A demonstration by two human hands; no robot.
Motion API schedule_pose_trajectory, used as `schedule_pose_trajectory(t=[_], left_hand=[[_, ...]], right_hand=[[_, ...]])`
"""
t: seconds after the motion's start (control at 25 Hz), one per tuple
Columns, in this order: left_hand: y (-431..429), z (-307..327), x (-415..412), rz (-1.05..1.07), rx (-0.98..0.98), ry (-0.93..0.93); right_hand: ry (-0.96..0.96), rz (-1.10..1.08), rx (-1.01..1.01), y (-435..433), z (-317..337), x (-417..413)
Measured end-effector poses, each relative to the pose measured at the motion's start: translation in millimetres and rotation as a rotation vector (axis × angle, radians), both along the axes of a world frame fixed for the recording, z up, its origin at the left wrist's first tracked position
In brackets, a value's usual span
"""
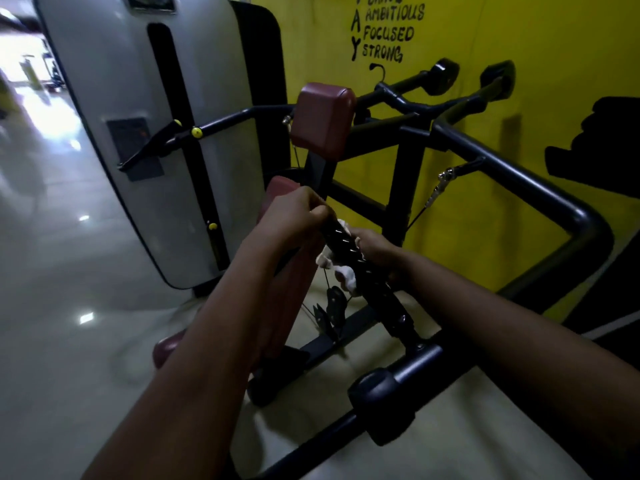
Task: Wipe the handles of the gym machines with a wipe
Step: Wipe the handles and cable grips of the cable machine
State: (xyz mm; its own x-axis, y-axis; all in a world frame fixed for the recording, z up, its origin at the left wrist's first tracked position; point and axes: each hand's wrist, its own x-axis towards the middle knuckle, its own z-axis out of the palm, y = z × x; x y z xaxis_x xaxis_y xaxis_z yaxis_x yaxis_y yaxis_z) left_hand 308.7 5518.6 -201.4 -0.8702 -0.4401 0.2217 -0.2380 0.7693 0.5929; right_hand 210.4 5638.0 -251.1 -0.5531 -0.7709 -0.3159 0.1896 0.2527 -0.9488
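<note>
A black ribbed handle [367,275] of the gym machine rises at a slant in the middle of the head view. My left hand [298,216] grips its top end with curled fingers. My right hand [375,247] is curled round the handle just below, holding a crumpled white wipe [341,271] against the grip. Parts of the wipe stick out to the left of the handle and above my right fingers. A second handle with a thick black end cap [384,403] lies lower, near me.
The machine's black frame bar [540,188] curves round on the right. A maroon pad [322,119] stands behind the handle, and a grey weight-stack cover [138,126] on the left. A yellow wall [554,39] with black lettering is at the back. Glossy floor [52,271] lies at left.
</note>
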Motion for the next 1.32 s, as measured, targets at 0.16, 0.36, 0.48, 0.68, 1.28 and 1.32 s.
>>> schedule_pose_trajectory(t=[0.16, 0.36, 0.48, 0.68, 1.28, 1.32], left_hand=[[0.9, -10.8, -1.1, 0.078, 0.104, 0.029], [-6.2, -26.3, 2.2, 0.010, 0.420, 0.214], [-4.1, -30.7, 1.9, 0.019, 0.429, 0.225], [5.5, -24.2, 6.1, 0.077, 0.360, 0.216], [2.0, -21.0, 6.6, 0.099, 0.257, 0.166], [0.4, -22.5, 6.3, 0.137, 0.270, 0.195]], right_hand=[[0.580, -0.216, 0.111, -7.4, 4.4, 10.8], [1.267, 0.036, 0.267, 5.4, -13.1, 31.5], [1.474, 0.220, 0.373, 35.9, -34.4, 38.8], [1.727, 0.331, 0.450, 30.4, -30.9, 29.9], [1.553, 0.190, 0.369, 11.9, -19.0, 34.6], [1.524, 0.202, 0.335, 3.2, -14.3, 28.2]])
